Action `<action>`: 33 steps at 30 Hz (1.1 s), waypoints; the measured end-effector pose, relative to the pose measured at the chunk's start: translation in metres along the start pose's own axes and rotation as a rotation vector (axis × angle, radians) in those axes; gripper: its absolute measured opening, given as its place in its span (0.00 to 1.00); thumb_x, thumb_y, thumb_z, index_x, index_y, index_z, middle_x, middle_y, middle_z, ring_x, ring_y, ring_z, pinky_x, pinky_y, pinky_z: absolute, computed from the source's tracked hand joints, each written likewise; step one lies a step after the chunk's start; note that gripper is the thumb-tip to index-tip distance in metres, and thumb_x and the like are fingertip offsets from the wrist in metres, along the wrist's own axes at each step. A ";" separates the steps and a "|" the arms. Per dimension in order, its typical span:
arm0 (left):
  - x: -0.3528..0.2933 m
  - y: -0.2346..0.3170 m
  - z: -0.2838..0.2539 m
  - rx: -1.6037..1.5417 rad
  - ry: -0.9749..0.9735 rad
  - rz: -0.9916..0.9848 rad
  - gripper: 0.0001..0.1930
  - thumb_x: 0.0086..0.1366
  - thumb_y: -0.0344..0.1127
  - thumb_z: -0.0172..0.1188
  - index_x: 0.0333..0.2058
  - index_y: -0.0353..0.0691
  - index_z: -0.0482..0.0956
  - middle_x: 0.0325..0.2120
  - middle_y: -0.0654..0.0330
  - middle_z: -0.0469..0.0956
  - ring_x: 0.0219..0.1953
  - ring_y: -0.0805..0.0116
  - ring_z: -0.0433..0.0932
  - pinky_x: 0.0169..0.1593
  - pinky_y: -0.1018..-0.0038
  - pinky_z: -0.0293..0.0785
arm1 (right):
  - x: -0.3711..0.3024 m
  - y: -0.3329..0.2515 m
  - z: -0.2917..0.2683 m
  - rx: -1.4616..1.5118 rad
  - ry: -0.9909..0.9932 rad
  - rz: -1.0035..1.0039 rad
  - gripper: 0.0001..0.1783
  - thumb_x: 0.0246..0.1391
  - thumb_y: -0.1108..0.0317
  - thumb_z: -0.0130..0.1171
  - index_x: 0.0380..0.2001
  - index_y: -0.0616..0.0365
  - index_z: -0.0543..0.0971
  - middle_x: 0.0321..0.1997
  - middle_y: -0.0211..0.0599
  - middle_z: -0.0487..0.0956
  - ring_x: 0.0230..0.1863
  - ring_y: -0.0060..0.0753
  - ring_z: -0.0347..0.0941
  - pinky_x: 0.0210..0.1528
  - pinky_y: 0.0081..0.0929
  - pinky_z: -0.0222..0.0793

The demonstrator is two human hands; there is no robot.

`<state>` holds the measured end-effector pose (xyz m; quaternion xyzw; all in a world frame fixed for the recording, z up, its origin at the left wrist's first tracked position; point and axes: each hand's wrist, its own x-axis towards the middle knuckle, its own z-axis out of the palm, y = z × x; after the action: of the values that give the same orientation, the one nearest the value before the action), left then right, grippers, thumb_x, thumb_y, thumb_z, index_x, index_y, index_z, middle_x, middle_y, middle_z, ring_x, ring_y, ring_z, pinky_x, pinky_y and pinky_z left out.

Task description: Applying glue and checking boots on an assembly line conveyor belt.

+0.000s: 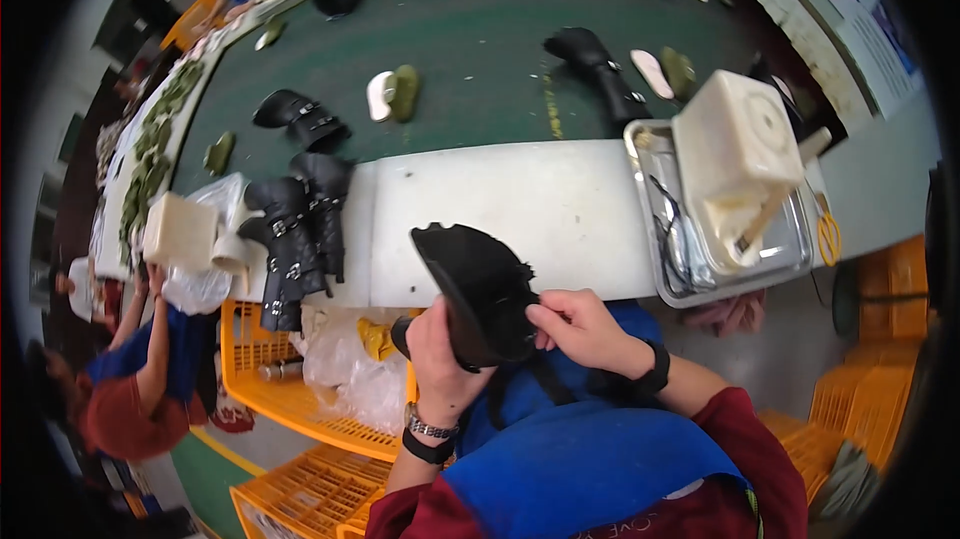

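Note:
A black boot (pixel 470 279) is held in front of me over the near edge of the white worktop, its wide opening tilted up toward me. My left hand (pixel 437 359) wraps around its left side. With closed fingers, my right hand (pixel 580 327) pinches the right edge of the opening; anything small between those fingertips is hidden. The boot's inside is dark, and its lower end cannot be made out. Several buckled black boots (pixel 290 229) stand close together on the worktop to the left.
Beyond the white worktop (pixel 500 209) a green conveyor belt (pixel 470 29) carries black boots, white insoles (pixel 381 97) and green pieces (pixel 403 94). At right a metal tray (pixel 690 284) holds a white container (pixel 740 129) and brush (pixel 765 214). Orange crates (pixel 300 409) stand below. A co-worker (pixel 140 389) is left.

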<state>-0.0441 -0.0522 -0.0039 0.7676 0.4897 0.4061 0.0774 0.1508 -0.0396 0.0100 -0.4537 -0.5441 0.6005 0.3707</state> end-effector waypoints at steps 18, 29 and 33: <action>0.031 0.028 0.035 -0.502 -0.287 -0.316 0.44 0.36 0.30 0.71 0.53 0.32 0.57 0.45 0.53 0.67 0.45 0.64 0.70 0.47 0.73 0.67 | -0.143 0.014 -0.160 -0.031 0.892 0.065 0.17 0.58 0.64 0.48 0.20 0.62 0.76 0.13 0.26 0.71 0.13 0.12 0.62 0.17 0.11 0.57; 0.080 0.046 0.050 -1.266 -0.573 -0.684 0.36 0.36 0.33 0.71 0.48 0.31 0.68 0.41 0.56 0.74 0.42 0.64 0.74 0.48 0.71 0.68 | -0.177 0.015 -0.238 -0.640 0.942 -0.033 0.18 0.51 0.75 0.50 0.48 0.58 0.72 0.42 0.37 0.75 0.34 0.24 0.71 0.39 0.20 0.68; 0.095 0.043 0.062 -1.281 -0.879 -0.688 0.37 0.34 0.33 0.72 0.47 0.31 0.69 0.41 0.56 0.74 0.43 0.64 0.73 0.48 0.72 0.68 | -0.149 0.006 -0.244 -0.661 0.858 0.036 0.19 0.46 0.69 0.59 0.45 0.59 0.75 0.32 0.31 0.72 0.29 0.19 0.64 0.32 0.18 0.65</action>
<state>0.0473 0.0206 0.0294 0.4722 0.2968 0.2236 0.7994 0.4293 -0.1027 0.0264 -0.7598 -0.4960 0.1647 0.3868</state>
